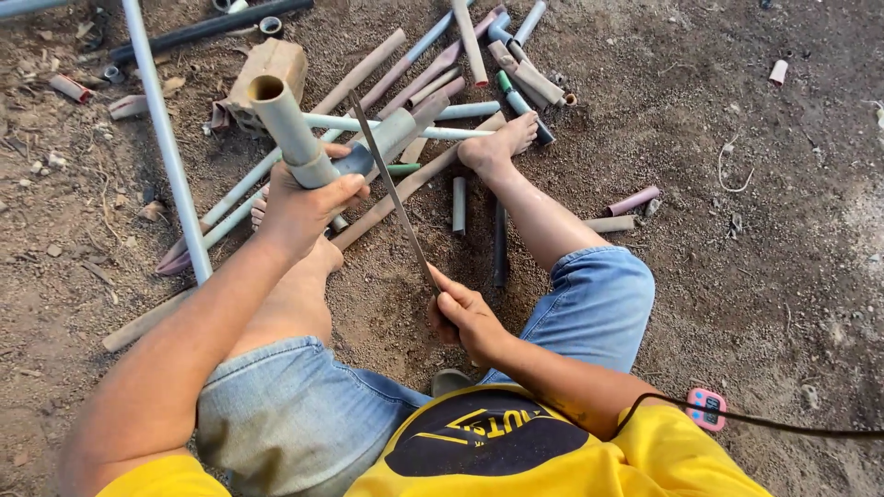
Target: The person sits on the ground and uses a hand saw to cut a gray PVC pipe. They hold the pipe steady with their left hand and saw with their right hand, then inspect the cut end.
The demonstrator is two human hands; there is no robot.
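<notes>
My left hand (304, 207) wraps tight around a grey pipe (287, 124), open end tilted up over the dirt ground (737, 276). My right hand (465, 317) is fisted on a thin saw blade (391, 189), crossing the pipe. Loose pipe offcuts (442, 69) lie beyond my bare foot (497, 143).

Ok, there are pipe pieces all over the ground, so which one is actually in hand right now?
The beige pipe with the open round end, gripped in the left hand and raised off the dirt. The right hand holds a thin saw blade across it; the rest lie loose.
</notes>
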